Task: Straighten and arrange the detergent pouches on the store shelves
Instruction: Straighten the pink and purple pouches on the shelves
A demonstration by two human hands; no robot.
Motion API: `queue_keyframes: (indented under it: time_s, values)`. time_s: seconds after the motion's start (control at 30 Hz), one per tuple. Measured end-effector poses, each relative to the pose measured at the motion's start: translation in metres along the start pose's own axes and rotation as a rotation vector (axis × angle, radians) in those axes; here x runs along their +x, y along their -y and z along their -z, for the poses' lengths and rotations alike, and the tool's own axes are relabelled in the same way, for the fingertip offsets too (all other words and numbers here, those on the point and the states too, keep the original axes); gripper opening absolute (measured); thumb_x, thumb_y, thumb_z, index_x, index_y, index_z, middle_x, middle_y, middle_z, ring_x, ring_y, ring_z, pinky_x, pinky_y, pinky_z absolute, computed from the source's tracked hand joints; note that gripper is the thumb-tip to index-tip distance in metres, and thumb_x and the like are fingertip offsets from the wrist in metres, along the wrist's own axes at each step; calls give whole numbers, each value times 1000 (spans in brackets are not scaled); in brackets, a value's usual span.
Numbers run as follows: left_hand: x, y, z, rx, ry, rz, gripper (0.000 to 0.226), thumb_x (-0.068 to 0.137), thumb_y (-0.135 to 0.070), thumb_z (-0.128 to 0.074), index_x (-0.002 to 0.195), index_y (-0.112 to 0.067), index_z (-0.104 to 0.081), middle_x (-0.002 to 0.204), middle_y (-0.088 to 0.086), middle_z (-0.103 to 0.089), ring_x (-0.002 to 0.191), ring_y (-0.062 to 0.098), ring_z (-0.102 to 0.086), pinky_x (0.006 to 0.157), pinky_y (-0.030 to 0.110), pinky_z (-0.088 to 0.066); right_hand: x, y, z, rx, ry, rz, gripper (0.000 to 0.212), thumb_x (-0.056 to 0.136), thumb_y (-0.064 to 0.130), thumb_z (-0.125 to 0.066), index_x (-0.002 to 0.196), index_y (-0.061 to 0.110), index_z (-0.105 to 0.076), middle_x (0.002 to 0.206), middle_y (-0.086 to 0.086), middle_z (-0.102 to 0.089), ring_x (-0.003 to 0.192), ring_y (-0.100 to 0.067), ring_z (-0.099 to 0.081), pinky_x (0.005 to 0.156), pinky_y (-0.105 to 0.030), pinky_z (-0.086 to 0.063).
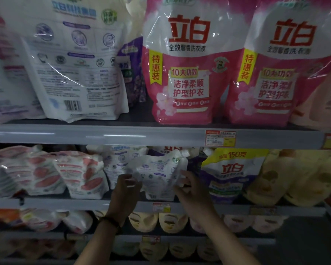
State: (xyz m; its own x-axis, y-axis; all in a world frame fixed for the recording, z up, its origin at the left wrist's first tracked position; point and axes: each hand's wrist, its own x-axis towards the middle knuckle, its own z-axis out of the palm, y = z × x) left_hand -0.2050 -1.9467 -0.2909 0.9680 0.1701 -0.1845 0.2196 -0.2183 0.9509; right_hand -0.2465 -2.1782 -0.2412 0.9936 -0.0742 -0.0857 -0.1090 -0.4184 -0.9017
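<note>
Left hand [125, 190] and right hand [192, 188] were held apart, each seemingly pinched on a side edge of the white pouch [155, 175], stood at the middle shelf [65, 204] front. Straightening was judged underway; next, squaring beside the purple pouch [227, 178] was called for.

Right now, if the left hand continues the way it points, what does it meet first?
The white pouch that the left hand grips; behind it probably another pouch, depth unclear.
</note>
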Motion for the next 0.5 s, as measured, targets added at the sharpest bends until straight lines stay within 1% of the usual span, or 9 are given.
queue_keyframes:
  time_s: [0.07, 0.1, 0.17, 0.23, 0.3, 0.37, 0.43, 0.47, 0.5]
  values:
    - [-2, -7, 0, -19, -6, -40, 49, 99, -25, -73, 140, -28, -46, 127, 4, -64, 110, 26, -69, 84, 49, -63, -2, 4, 0, 12, 20, 16, 41, 100, 35, -70, 133, 47, -50, 123, 23, -59, 115, -2, -63, 85, -16, -52]
    - [-2, -8, 0, -17, 4, -58, 53, 98, -29, -73, 143, -33, -44, 131, 1, -62, 115, 26, -68, 86, 49, -63, -3, 5, -1, 25, 25, 22, 40, 100, 34, -70, 131, 49, -50, 127, 22, -61, 116, -2, -63, 87, -19, -53]
    - [-1, -9, 0, 1, 30, -88, 51, 96, -36, -72, 139, -41, -47, 135, -3, -62, 121, 25, -66, 90, 54, -63, -4, 5, -1, 35, 38, 16, 43, 100, 35, -70, 136, 48, -52, 135, 17, -61, 120, -5, -64, 98, -33, -57]
    - [0, -9, -2, -8, 30, -111, 39, 96, -37, -71, 130, -44, -52, 132, -6, -64, 120, 25, -67, 89, 55, -63, -5, 5, 0, 30, 63, 5, 49, 100, 35, -69, 145, 41, -51, 139, 15, -59, 123, -8, -64, 104, -39, -55]
    - [-5, -15, -5, 15, -5, -152, 30, 102, -27, -68, 121, -45, -54, 127, -7, -66, 113, 19, -69, 84, 48, -64, -6, 5, 2, 19, 107, 18, 54, 101, 32, -68, 151, 36, -49, 137, 17, -55, 128, -10, -61, 106, -34, -52]
    - [-6, -15, -8, 54, -27, -176, 35, 104, -20, -64, 116, -50, -50, 123, -10, -66, 107, 7, -67, 76, 33, -62, -5, 5, 2, 5, 133, 36, 58, 100, 32, -68, 153, 35, -47, 140, 18, -54, 129, -8, -59, 107, -31, -50]
    - [-8, -14, -10, 41, -23, -156, 38, 105, -19, -62, 121, -51, -49, 122, -8, -68, 107, 11, -68, 70, 28, -60, -2, 2, 0, 8, 149, 35, 61, 99, 34, -68, 156, 36, -45, 149, 14, -55, 118, -1, -58, 106, -32, -51]
    - [-11, -16, -12, 45, -21, -143, 38, 106, -19, -61, 126, -49, -48, 121, -7, -69, 107, 15, -70, 68, 29, -60, 0, 1, -1, 14, 152, 19, 62, 99, 35, -68, 156, 36, -45, 149, 13, -56, 111, 2, -58, 104, -29, -52]
    - [-11, -16, -12, 54, -31, -136, 37, 106, -21, -61, 129, -46, -47, 120, -6, -69, 105, 17, -71, 66, 30, -59, 0, 1, -2, 15, 153, 16, 60, 99, 35, -68, 155, 36, -47, 144, 14, -58, 105, 5, -59, 98, -21, -51]
